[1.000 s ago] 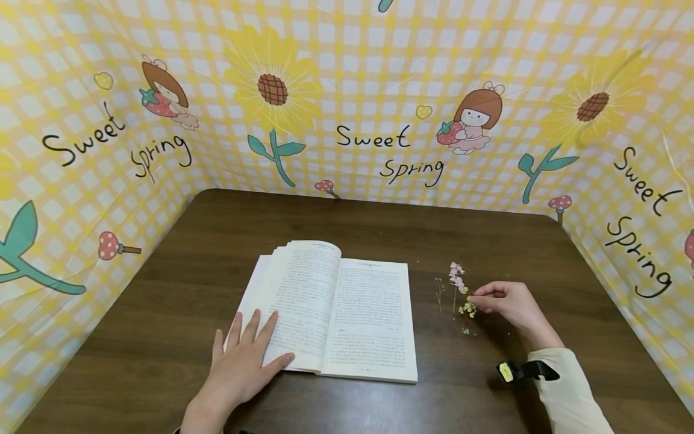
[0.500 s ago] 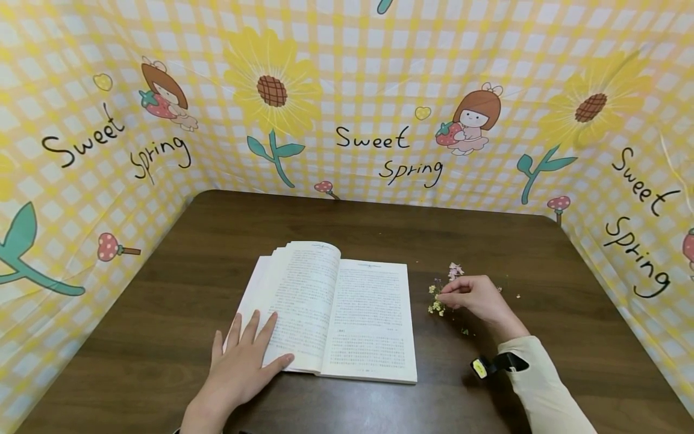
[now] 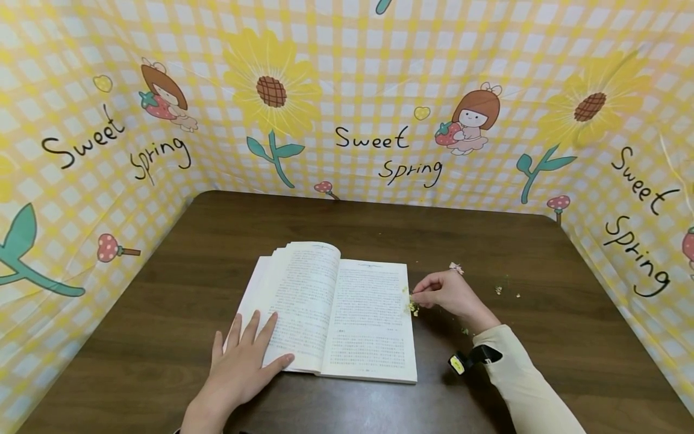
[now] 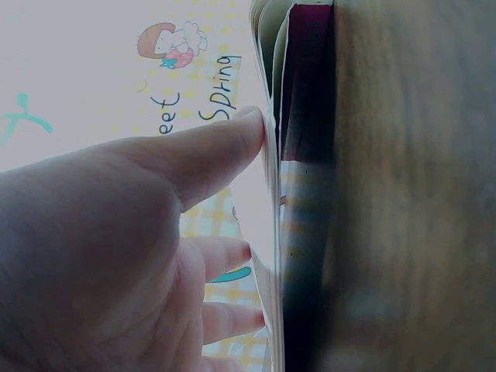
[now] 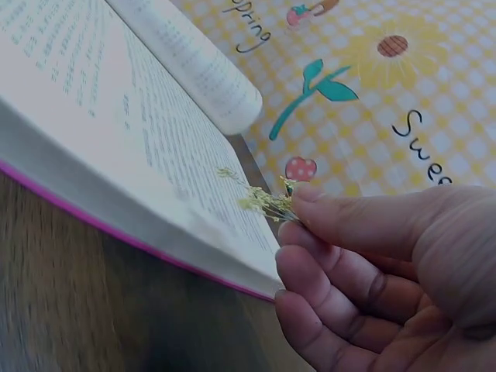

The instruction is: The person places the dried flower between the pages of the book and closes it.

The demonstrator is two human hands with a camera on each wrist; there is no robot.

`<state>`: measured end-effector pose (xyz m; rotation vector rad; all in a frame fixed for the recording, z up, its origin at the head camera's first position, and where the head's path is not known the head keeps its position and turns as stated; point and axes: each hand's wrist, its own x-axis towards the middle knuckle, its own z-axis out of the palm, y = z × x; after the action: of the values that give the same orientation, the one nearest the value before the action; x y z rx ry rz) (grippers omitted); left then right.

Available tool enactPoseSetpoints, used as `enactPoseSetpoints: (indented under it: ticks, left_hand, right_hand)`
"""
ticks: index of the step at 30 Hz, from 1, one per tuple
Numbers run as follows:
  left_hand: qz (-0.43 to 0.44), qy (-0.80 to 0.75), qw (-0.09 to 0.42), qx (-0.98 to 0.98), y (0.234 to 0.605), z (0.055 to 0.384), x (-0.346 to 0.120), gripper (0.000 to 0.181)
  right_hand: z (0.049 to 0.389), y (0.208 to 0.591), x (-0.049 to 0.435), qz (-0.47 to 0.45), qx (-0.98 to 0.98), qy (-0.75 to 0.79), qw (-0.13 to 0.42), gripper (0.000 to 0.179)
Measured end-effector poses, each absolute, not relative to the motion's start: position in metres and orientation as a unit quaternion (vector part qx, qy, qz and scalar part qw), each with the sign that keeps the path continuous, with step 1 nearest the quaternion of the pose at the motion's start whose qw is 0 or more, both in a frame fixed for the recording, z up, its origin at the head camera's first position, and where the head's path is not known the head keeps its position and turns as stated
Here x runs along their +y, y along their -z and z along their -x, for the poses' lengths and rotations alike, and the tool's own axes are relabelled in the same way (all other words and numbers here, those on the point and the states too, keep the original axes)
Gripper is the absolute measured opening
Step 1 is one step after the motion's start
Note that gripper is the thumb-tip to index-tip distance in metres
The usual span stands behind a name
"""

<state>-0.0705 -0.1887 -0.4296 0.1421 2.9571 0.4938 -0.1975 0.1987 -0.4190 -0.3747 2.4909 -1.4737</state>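
Observation:
An open book (image 3: 371, 313) with printed pages lies on the brown table. My left hand (image 3: 244, 355) rests spread on its left page near the lower corner, and the left wrist view shows the thumb (image 4: 217, 151) against the page edges. Between thumb and index finger, my right hand (image 3: 452, 296) pinches a sprig of small yellow dried flowers (image 5: 267, 203). In the head view the sprig is at the right edge of the right page; whether it touches the paper I cannot tell. Pink dried flowers (image 3: 456, 267) lie behind the right hand, partly hidden by it.
Small flower bits (image 3: 498, 290) are scattered on the table (image 3: 347, 223) to the right of the right hand. A yellow-checked cloth (image 3: 358, 78) with printed sunflowers stands around the back and sides. A black strap with a yellow-faced device (image 3: 458, 363) is on the right wrist.
My right hand has carried the yellow sprig leftward from the pink flowers to the book's right edge. Some small bits now lie on the table behind it. The left hand has stayed put.

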Motion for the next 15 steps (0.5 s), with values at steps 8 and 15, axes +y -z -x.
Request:
enactPoseSetpoints:
  ticks: [8,15]
  left_hand:
    - [-0.047,-0.172,0.083,0.981,0.430,0.073,-0.189,0.088]
    - [-0.047,-0.173,0.089,0.980,0.429,0.073,-0.188,0.088]
  right_hand:
    - [0.201,0.420,0.177,0.141,0.830,0.520,0.146,0.011]
    - [0.203,0.424,0.151,0.165,0.820,0.521,0.170,0.010]
